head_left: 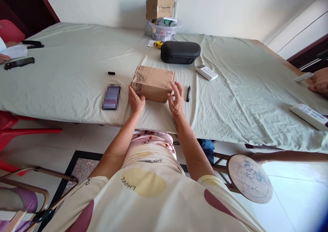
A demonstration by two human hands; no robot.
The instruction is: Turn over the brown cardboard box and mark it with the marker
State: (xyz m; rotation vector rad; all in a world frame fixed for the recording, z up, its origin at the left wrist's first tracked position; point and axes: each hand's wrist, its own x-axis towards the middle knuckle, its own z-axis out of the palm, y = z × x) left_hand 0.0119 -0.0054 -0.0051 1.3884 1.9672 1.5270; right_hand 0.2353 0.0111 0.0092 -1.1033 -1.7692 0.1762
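A brown cardboard box (156, 82) with dark scribbled drawings sits on the cloth in front of me. My left hand (136, 99) is against its left front corner, with the thumb on the front face. At the right front corner is my right hand (176, 99), its fingers spread and bent near the box's side. A black marker (188, 93) lies just right of my right hand. Its likely cap, a small black piece (111, 73), lies left of the box. A phone (111, 97) with a blurred screen is beside my left hand.
Behind the box lie a black case (180, 52), a yellow tape measure (158, 44) and a plastic basin (165, 30) under another carton (160, 7). A white device (206, 72) is to the right. Other people's hands (319, 82) show at both table ends. A round stool (249, 178) stands below.
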